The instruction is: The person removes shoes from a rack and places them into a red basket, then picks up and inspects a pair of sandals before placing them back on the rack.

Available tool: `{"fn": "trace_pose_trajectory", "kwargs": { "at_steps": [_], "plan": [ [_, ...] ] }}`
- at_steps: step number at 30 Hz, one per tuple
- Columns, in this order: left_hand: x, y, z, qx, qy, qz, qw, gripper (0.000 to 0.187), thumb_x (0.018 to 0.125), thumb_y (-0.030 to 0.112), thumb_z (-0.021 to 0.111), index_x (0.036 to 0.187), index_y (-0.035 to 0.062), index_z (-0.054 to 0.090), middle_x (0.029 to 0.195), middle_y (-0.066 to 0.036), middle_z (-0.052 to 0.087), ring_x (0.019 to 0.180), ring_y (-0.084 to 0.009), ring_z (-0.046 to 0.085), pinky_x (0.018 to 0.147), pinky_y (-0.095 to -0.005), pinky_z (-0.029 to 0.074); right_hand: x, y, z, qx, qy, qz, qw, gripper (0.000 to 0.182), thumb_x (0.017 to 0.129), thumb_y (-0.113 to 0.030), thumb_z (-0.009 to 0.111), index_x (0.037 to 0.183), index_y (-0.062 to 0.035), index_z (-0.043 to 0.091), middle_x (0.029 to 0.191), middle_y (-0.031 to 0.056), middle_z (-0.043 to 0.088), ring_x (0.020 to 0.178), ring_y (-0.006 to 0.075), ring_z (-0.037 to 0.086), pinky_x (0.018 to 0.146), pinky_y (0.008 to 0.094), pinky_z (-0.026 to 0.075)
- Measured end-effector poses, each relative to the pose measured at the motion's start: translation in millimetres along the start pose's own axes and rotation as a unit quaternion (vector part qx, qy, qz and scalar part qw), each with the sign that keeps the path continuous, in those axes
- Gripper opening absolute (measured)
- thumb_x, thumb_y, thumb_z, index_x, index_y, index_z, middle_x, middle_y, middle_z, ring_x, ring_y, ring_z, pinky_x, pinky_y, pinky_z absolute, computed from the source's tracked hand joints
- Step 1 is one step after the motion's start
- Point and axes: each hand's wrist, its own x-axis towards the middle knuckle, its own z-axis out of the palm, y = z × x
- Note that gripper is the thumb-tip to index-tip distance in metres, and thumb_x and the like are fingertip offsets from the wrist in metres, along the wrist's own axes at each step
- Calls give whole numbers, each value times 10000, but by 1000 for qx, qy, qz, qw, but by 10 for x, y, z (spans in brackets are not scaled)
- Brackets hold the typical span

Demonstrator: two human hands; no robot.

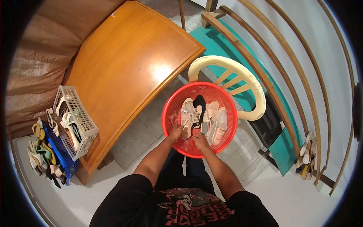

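Both my hands reach into a red plastic basket that holds several shoes. My left hand is by the near left wall, its fingers apart and at the heel of a light sandal with a flower-like ornament. Whether they press on it is hard to see. Low in the basket, my right hand has its fingers spread just below a black shoe and a pale slide. To its right lies a whitish, clear-looking shoe.
The basket rests at a cream plastic chair. A wooden table stands left, with a white crate of shoes on its near end. Beside that, a blue crate holds more footwear. Wooden rails and shoes are at right.
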Motion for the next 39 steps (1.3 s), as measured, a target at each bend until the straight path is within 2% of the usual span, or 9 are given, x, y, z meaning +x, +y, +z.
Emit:
{"fn": "trace_pose_trajectory", "kwargs": {
  "at_steps": [6,14,24,27,30,33,35,37,39],
  "plan": [
    [257,-18,77,95,-16,-63,993,714,901,180,548,1503,-30,227,1394,-259,479,1195,-325,557,957,-383,478,441,89,197,-25,-1,44,999,617,883,-126,600,1446,-23,369,1377,190,487,1252,275,488,1062,368,377],
    [223,218,117,159,-49,-105,980,652,827,211,678,1365,-36,403,962,-179,651,720,-248,656,554,-358,540,625,207,310,61,-45,80,994,620,853,-119,622,1418,-6,393,1331,175,521,1139,264,574,955,373,468],
    [-231,250,53,35,-70,-36,996,601,787,210,738,1239,-18,415,980,-145,605,819,-210,634,656,-351,547,280,-234,23,221,-63,91,969,439,856,-187,588,1276,-95,498,1139,96,601,916,220,616,725,350,524],
    [-601,389,93,49,-68,48,995,607,759,176,749,1210,6,382,1058,-139,572,941,-215,603,778,-344,532,14,-475,-101,271,-127,115,947,388,841,-213,634,1194,-110,507,1151,65,567,877,202,587,763,326,491],
    [-681,314,132,116,-36,317,941,635,726,89,752,1166,61,295,1083,-132,516,925,-214,591,762,-370,541,-336,-720,-168,328,-151,31,932,487,848,-260,665,1270,-103,479,1218,59,556,985,211,583,828,348,485],
    [-1320,911,238,64,-91,288,951,776,722,51,747,1309,41,238,1192,-164,479,1068,-240,552,916,-386,480,-725,-1171,-246,322,-91,4,942,631,829,-258,718,1357,-81,421,1265,84,549,1085,219,564,877,353,477],
    [-1533,1150,354,39,-122,280,951,849,720,32,744,1380,30,210,1247,-180,460,1139,-254,533,993,-394,450,-702,-1150,-288,252,-51,-129,958,727,812,-201,752,1405,-38,365,1287,120,548,1100,223,569,894,362,481],
    [-1615,1338,483,102,-115,482,863,982,724,17,740,1487,27,122,1364,-184,421,1257,-268,474,1057,-395,399,-992,-1468,-467,284,-37,-166,944,669,813,-135,738,1370,-8,391,1220,115,572,1045,205,584,892,354,487],
    [-1710,1551,580,61,-175,470,863,946,761,23,710,1510,28,131,1424,-163,397,1304,-255,438,1078,-384,379,-1200,-1643,-665,304,-35,-156,939,595,826,-110,711,1334,-3,420,1144,82,586,1000,188,596,873,344,500]
  ]
}}
